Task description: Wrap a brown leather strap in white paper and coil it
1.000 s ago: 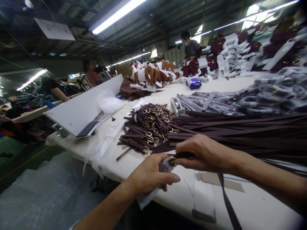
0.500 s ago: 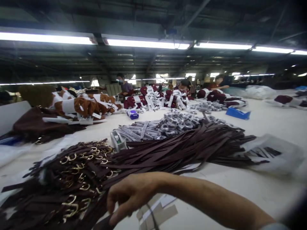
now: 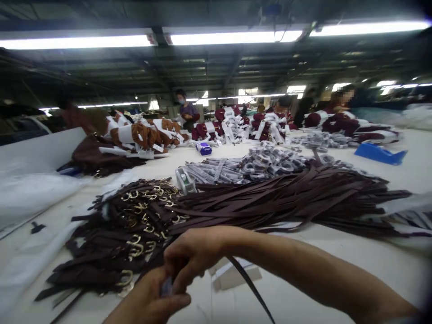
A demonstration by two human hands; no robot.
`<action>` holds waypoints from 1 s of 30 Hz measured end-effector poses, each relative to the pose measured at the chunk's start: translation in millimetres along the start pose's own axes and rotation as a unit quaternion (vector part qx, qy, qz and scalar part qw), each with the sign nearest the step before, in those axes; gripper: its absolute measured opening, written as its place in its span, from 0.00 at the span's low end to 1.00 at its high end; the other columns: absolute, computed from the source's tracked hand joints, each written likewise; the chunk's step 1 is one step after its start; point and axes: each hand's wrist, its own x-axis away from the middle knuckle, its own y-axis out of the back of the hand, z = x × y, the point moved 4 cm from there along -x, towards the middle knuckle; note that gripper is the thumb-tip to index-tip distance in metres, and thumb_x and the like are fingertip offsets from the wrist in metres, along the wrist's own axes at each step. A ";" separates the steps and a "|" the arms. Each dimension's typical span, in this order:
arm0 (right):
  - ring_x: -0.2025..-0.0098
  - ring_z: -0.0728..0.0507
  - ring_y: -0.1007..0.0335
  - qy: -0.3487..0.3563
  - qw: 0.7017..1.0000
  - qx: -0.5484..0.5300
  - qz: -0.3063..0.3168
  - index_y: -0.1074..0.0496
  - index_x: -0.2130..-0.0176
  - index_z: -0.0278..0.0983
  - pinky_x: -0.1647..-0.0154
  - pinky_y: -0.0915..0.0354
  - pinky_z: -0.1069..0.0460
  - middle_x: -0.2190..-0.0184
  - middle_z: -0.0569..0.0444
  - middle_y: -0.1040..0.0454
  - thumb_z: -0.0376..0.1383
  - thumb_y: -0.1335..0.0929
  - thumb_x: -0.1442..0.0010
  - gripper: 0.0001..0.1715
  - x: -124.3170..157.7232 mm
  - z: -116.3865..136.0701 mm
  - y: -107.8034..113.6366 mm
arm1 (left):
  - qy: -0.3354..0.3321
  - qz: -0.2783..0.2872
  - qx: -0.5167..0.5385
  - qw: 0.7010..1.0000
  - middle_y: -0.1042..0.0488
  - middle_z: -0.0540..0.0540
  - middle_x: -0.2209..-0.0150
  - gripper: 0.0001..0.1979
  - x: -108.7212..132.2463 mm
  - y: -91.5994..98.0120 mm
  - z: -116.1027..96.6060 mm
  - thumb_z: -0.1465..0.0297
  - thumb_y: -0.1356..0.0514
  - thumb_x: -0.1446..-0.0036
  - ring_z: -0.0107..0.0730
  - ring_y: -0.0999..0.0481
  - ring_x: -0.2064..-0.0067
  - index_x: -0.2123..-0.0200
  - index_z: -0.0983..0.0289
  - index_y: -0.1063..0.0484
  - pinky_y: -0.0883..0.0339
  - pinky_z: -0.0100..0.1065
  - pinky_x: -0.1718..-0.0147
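At the bottom centre my right hand (image 3: 195, 254) is closed, its fingers curled down against my left hand. A thin dark strap (image 3: 249, 283) runs from beneath my right hand to the lower edge. My left hand (image 3: 151, 294) is closed around a small pale, shiny item (image 3: 166, 286) that is too blurred to name. Just beyond both hands lies a heap of short dark brown straps (image 3: 97, 252) with gold metal rings. Long dark brown straps (image 3: 270, 202) stretch away to the right behind my right forearm.
Plastic-wrapped coils (image 3: 266, 162) lie behind the straps, beside a clear tape dispenser (image 3: 185, 180). A blue dispenser (image 3: 381, 154) sits at the right. Brown bundles (image 3: 145, 135), maroon bundles (image 3: 207, 130) and a purple packet (image 3: 204, 148) are farther back. A masked person (image 3: 187, 110) stands beyond.
My left hand has come into view at the bottom and meets my right hand. The camera view has turned left, so the piles appear farther right.
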 end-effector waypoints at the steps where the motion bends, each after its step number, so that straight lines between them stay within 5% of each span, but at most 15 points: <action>1: 0.77 0.52 0.39 -0.003 0.999 -0.037 -0.016 0.35 0.69 0.35 0.82 0.42 0.60 0.79 0.64 0.35 0.33 0.27 0.55 0.14 4.0 0.9 2.1 | 0.015 0.000 -0.002 1.000 0.45 0.42 0.84 0.15 3.5 -0.8 -5.4 0.58 0.40 0.51 0.18 0.47 0.85 0.67 0.64 0.35 0.53 0.24 0.87; 3: 0.80 0.55 0.43 -0.003 0.996 -0.077 -0.055 0.37 0.65 0.35 0.83 0.44 0.61 0.79 0.64 0.37 0.36 0.33 0.45 0.09 12.3 -0.5 9.6 | 0.035 -0.030 -0.011 0.999 0.48 0.41 0.85 0.15 10.4 2.8 -12.5 0.58 0.41 0.49 0.17 0.50 0.86 0.69 0.65 0.37 0.55 0.22 0.87; 5: 0.82 0.56 0.47 -0.013 0.993 -0.085 -0.085 0.37 0.67 0.33 0.85 0.50 0.61 0.81 0.65 0.39 0.38 0.32 0.46 0.11 15.8 -5.0 16.9 | 0.031 -0.059 -0.004 0.998 0.46 0.41 0.84 0.16 15.6 7.3 -16.7 0.58 0.40 0.50 0.17 0.48 0.85 0.70 0.65 0.38 0.52 0.22 0.86; 10: 0.78 0.55 0.43 -0.004 0.998 -0.061 -0.011 0.36 0.65 0.34 0.81 0.47 0.61 0.77 0.62 0.36 0.35 0.33 0.45 0.09 11.7 0.0 15.0 | 0.012 -0.019 0.024 0.999 0.44 0.42 0.83 0.16 19.6 6.4 -17.5 0.59 0.39 0.51 0.17 0.46 0.84 0.69 0.65 0.37 0.50 0.22 0.86; 14: 0.80 0.56 0.47 -0.037 0.995 -0.033 -0.084 0.35 0.69 0.33 0.82 0.51 0.61 0.81 0.64 0.39 0.36 0.32 0.46 0.09 12.0 4.4 22.5 | 0.027 -0.052 0.023 0.998 0.45 0.41 0.83 0.15 20.0 8.6 -13.5 0.61 0.38 0.51 0.17 0.47 0.84 0.70 0.65 0.38 0.51 0.21 0.87; 18: 0.78 0.54 0.42 -0.027 0.999 -0.015 0.014 0.35 0.65 0.33 0.80 0.45 0.60 0.77 0.62 0.36 0.35 0.32 0.47 0.10 1.0 9.7 12.2 | -0.006 -0.006 0.048 0.999 0.45 0.41 0.83 0.15 16.4 1.4 -17.1 0.62 0.38 0.51 0.17 0.47 0.84 0.66 0.65 0.36 0.52 0.21 0.87; 22: 0.77 0.54 0.44 -0.036 0.997 0.056 -0.034 0.33 0.67 0.32 0.77 0.46 0.58 0.79 0.62 0.38 0.38 0.34 0.45 0.10 -3.8 7.8 20.4 | 0.006 -0.055 0.046 0.997 0.45 0.41 0.84 0.14 16.1 5.6 -14.4 0.61 0.39 0.50 0.16 0.47 0.84 0.67 0.66 0.35 0.52 0.20 0.87; 26: 0.77 0.53 0.42 -0.019 0.992 0.119 0.034 0.32 0.67 0.32 0.78 0.46 0.58 0.78 0.61 0.37 0.39 0.34 0.45 0.11 -4.0 12.5 18.6 | -0.026 -0.021 0.056 0.998 0.43 0.42 0.84 0.14 14.9 3.4 -15.8 0.61 0.39 0.51 0.18 0.45 0.85 0.69 0.66 0.36 0.49 0.21 0.87; 30: 0.77 0.53 0.42 -0.068 0.982 0.170 -0.036 0.32 0.68 0.32 0.77 0.45 0.58 0.79 0.61 0.38 0.38 0.36 0.43 0.10 5.4 12.3 31.4 | -0.011 -0.073 0.048 0.996 0.45 0.41 0.85 0.15 15.8 10.1 -8.4 0.60 0.40 0.49 0.17 0.46 0.85 0.66 0.67 0.35 0.51 0.20 0.87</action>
